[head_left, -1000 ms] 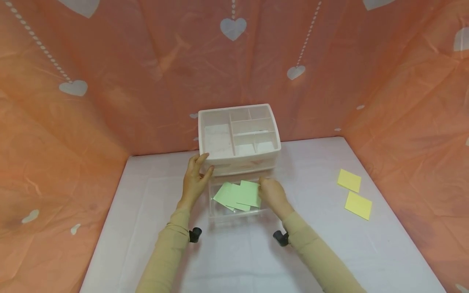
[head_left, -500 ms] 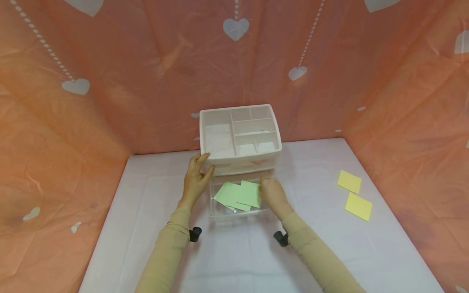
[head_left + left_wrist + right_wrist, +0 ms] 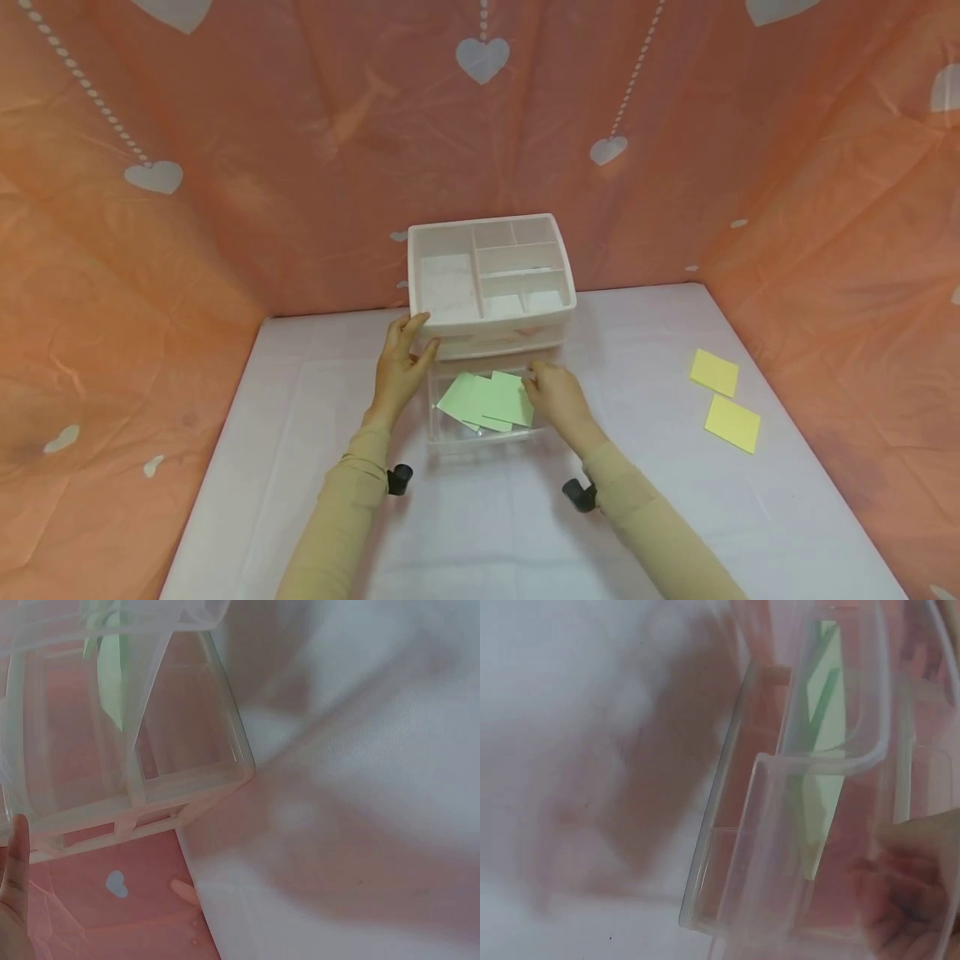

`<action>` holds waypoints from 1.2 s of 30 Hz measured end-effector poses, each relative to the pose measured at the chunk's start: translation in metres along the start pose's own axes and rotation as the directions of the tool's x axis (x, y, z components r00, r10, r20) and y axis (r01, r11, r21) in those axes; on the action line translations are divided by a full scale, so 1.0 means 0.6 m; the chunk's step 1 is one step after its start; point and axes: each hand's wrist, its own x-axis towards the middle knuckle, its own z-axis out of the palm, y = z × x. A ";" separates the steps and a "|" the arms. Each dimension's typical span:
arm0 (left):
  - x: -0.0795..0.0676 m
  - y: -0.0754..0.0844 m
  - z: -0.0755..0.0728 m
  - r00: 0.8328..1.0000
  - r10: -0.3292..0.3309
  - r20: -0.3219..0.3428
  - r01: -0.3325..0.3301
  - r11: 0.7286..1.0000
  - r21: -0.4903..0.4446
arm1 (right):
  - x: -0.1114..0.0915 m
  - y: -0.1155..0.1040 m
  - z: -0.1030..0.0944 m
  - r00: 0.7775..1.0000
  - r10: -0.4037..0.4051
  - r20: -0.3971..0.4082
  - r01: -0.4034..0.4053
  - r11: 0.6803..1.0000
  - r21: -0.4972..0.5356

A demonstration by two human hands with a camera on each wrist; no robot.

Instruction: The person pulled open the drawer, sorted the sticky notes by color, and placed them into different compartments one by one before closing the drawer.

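Observation:
A white plastic drawer organizer [image 3: 491,323] stands at the back of the table with a clear drawer [image 3: 456,443] out in front of it. Several green sticky notes [image 3: 471,398] lie overlapping in the drawer. My left hand [image 3: 397,367] rests on the organizer's front left corner, fingers spread and thumb at the front. One left finger [image 3: 19,844] lies straight beside the organizer in the left wrist view. My right hand [image 3: 561,398] is at the drawer's right end, fingers bent beside the notes. Through the clear plastic its fingers [image 3: 900,907] look blurred; whether they pinch something is hidden.
Two yellow sticky-note pads [image 3: 715,372] lie at the right of the white-covered table [image 3: 637,517]. The organizer's top has several compartments. An orange curtain [image 3: 337,167] with white hearts stands behind and at both sides.
My right hand has shifted slightly, its fingers now overlapping the right edge of the top green note. The left hand, organizer and drawer stay where they were.

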 end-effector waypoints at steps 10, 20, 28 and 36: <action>0.000 0.002 0.000 1.000 -0.012 0.005 0.012 1.000 -0.015 | -0.020 -0.011 -0.021 0.989 -0.053 -0.136 0.072 0.987 0.144; -0.002 0.003 -0.001 1.000 -0.013 0.004 0.013 1.000 -0.017 | -0.077 -0.033 -0.016 0.956 -0.041 -0.291 0.158 0.906 0.392; 0.001 0.002 -0.002 1.000 -0.015 0.005 0.015 1.000 -0.019 | -0.116 -0.044 -0.009 0.959 0.011 -0.282 0.142 0.846 0.514; 0.001 0.003 0.002 1.000 -0.021 0.009 0.022 0.999 -0.027 | -0.152 -0.070 -0.022 0.966 -0.096 -0.239 0.219 0.794 0.567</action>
